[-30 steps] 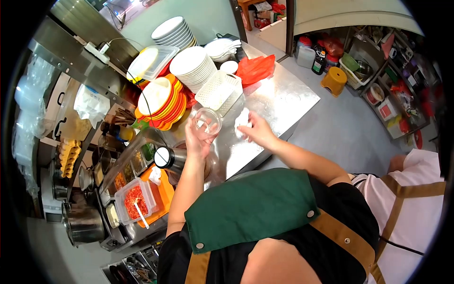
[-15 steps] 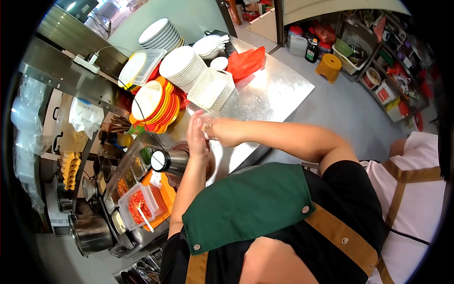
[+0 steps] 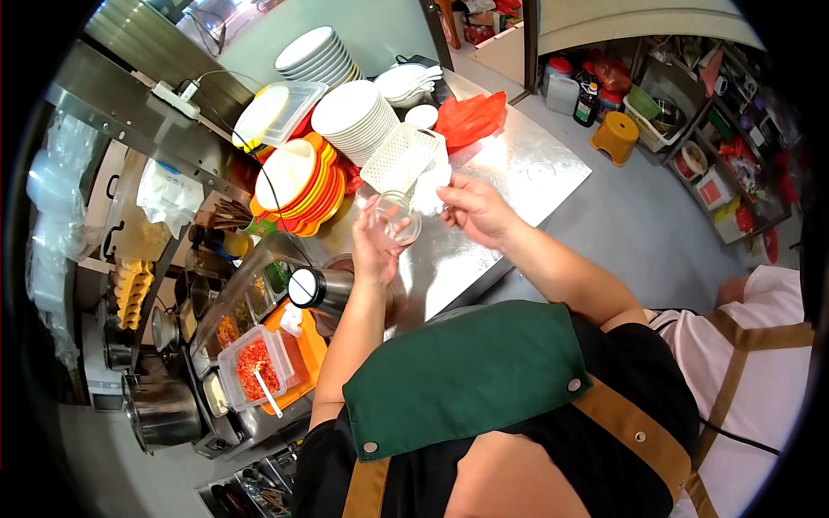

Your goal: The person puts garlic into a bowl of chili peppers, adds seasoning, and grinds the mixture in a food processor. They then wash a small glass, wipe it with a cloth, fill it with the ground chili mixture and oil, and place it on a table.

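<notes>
The right hand (image 3: 480,213), withdrawn from the clear, round, glass-like cup (image 3: 401,216) the left hand (image 3: 375,254) grips, pinches crumpled white tissue (image 3: 430,191) at its two o'clock.

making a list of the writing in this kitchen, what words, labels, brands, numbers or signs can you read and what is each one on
No text is readable.
Dark bottle: label too small to read.
White-and-red container: front too small to read.
White plastic bag: blue marking too blurred to read.
</notes>
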Available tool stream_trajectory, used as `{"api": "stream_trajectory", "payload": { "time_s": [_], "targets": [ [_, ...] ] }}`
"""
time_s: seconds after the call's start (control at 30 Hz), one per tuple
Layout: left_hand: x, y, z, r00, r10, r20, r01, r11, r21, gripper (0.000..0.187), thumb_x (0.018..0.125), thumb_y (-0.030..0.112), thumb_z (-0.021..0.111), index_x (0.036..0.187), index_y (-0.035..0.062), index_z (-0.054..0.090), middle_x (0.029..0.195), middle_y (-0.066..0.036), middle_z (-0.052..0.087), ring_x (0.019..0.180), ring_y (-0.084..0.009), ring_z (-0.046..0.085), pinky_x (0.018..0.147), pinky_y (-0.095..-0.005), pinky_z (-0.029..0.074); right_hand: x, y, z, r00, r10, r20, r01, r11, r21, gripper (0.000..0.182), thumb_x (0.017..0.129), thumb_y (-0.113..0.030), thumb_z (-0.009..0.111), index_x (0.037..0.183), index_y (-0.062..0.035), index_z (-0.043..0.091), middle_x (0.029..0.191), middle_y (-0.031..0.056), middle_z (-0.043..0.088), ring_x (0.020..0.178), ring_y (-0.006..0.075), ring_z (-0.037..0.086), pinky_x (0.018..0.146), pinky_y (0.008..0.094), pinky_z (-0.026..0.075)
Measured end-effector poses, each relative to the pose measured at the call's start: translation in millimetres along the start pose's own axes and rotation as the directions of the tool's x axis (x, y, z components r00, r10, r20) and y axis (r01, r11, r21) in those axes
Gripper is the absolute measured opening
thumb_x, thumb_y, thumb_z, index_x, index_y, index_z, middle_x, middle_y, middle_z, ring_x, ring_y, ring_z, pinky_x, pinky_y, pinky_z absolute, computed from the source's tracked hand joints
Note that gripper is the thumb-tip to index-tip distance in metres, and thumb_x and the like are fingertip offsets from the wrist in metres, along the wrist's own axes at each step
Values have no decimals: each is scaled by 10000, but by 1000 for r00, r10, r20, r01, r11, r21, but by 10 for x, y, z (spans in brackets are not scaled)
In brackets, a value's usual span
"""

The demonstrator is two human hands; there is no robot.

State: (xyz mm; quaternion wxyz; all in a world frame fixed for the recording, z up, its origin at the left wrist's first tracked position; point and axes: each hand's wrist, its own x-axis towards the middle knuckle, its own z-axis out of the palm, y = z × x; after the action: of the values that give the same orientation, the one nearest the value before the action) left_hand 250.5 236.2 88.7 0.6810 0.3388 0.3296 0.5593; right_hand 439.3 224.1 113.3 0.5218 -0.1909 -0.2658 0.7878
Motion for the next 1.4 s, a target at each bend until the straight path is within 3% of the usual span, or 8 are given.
{"api": "stream_trajectory", "payload": {
  "time_s": [0.23, 0.6, 0.73, 0.9, 1.07, 1.13, 1.27, 1.4],
  "targets": [
    [37, 23, 48, 878, -414, 239, 464, 857, -222, 557, 814, 542, 367, 1114, 76, 412, 956, -219, 540, 725, -310, 605, 418, -282, 518, 357, -280, 19, 906, -343, 246, 401, 516, -757, 220, 807, -156, 546, 951, 10, 559, 815, 9, 573, 726, 69, 492, 657, 229, 406],
    [-33, 2, -80, 911, -395, 115, 412, 874, -259, 484, 803, 522, 410, 1064, 115, 391, 967, -250, 517, 748, -302, 584, 626, -347, 510, 71, -180, -269, 972, 227, 51, -165, 826, -539, 187, 813, -206, 553, 851, -24, 571, 760, 17, 566, 653, 93, 540, 549, 244, 467],
    [-28, 61, -107, 900, -395, 185, 427, 885, -188, 492, 808, 528, 393, 1082, 119, 375, 1052, -236, 467, 774, -260, 575, 542, -263, 502, 0, -93, -187, 998, -67, 1, 54, 790, -610, 157, 810, -193, 544, 868, -51, 580, 782, 35, 595, 619, 133, 560, 548, 263, 467],
    [-123, -24, 237, 919, -389, 70, 394, 915, -90, 514, 826, 543, 344, 1029, 84, 455, 913, -94, 561, 713, -178, 576, 545, -247, 493, 106, 218, 120, 813, -217, 541, 447, -364, -817, 102, 735, -109, 552, 818, -54, 573, 862, 62, 566, 737, 179, 568, 594, 302, 466],
    [-169, 6, 289, 922, -382, -63, 386, 920, 71, 467, 852, 497, 315, 1030, 97, 477, 930, -46, 560, 742, -155, 563, 550, -247, 468, 131, 181, 106, 824, -153, 545, 483, -312, -818, 106, 723, -142, 518, 804, -114, 580, 906, 78, 535, 837, 266, 543, 679, 329, 461],
    [-202, -28, 284, 957, -279, -75, 288, 943, 168, 444, 856, 472, 328, 1035, 91, 468, 948, -50, 549, 747, -156, 558, 551, -248, 466, 89, 151, 115, 868, 67, 493, 414, -645, -642, 195, 744, -187, 493, 831, -36, 580, 961, 92, 547, 886, 252, 543, 672, 345, 468],
    [-210, -15, 224, 993, -119, 22, 103, 927, 361, 394, 860, 403, 377, 1065, 72, 438, 984, -58, 504, 788, -140, 522, 632, -250, 439, 78, 144, 186, 938, 154, 311, 329, -681, -655, 154, 765, -163, 497, 858, -86, 591, 842, 79, 585, 800, 242, 564, 680, 350, 459],
    [-179, -111, 111, 989, 75, 130, -131, 856, 501, 365, 855, 349, 430, 1062, 49, 440, 935, -64, 490, 804, -131, 498, 689, -250, 416, 140, 343, -42, 889, 298, 348, 371, -24, -928, 202, 842, -221, 463, 861, -50, 568, 660, 79, 561, 627, 195, 548, 559, 324, 444]
  ]
}}
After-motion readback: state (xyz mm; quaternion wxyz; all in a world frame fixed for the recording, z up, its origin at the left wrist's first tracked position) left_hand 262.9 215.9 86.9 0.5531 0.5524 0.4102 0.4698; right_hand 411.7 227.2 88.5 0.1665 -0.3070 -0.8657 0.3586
